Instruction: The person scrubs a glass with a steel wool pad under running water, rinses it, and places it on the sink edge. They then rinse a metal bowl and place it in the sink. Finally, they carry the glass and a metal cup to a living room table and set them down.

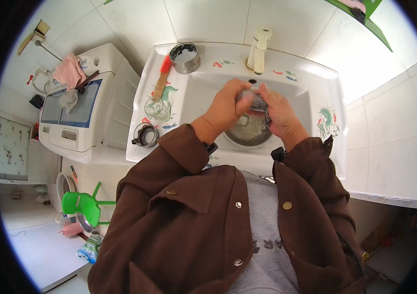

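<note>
Both hands are over a white ceramic sink (197,95), close together. My left hand (232,101) and my right hand (280,112) grip opposite sides of a wet grey mesh-like cloth or scrubber (254,100); its exact kind is unclear, as the fingers cover part of it. Below them a round metal bowl (249,132) with cloudy water sits in the basin. Behind the hands stands a cream faucet (259,51); whether water runs is not plain.
On the sink's left ledge lie a metal pot (185,58), a red-bristled brush with a wooden handle (161,82), a clear glass (160,109) and a dark-rimmed cup (146,135). A twin-tub washing machine (83,137) stands left, a green plastic chair (83,205) lower left.
</note>
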Motion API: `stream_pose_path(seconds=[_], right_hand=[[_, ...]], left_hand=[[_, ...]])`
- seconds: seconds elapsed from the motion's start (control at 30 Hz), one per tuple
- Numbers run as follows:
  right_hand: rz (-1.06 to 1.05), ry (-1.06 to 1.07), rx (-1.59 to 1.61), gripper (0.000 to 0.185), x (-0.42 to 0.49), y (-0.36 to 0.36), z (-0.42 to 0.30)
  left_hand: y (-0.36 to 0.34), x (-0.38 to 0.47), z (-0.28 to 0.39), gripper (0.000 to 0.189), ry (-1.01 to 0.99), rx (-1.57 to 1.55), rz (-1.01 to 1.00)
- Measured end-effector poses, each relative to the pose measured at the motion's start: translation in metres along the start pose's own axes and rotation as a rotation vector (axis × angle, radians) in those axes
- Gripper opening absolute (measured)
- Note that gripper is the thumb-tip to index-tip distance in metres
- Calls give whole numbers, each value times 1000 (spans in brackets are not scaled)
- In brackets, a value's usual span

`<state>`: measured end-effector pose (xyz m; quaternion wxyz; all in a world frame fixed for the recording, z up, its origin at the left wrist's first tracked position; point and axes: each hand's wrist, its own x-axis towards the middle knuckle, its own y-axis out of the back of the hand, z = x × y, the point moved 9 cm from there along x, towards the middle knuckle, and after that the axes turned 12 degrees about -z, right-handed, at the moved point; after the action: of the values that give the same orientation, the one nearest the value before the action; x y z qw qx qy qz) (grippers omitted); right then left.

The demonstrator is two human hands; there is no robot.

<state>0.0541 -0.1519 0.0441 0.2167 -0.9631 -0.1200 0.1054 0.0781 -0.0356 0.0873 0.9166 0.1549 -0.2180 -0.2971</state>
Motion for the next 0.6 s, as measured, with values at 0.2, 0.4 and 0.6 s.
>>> stream_pose_path(seconds=[0.2, 0.4, 0.6], right_hand=[[-325, 329, -1028, 27, -11, -49, -44], [-287, 574, -1493, 27, -22, -60, -41], [-103, 25, -499, 31, 0, -5, -11]], left_hand=[[-15, 0, -44, 38, 553, -714, -1], [-37, -14, -60, 40, 836, -900, -97], [-21, -2, -44, 40, 473, -501, 96]])
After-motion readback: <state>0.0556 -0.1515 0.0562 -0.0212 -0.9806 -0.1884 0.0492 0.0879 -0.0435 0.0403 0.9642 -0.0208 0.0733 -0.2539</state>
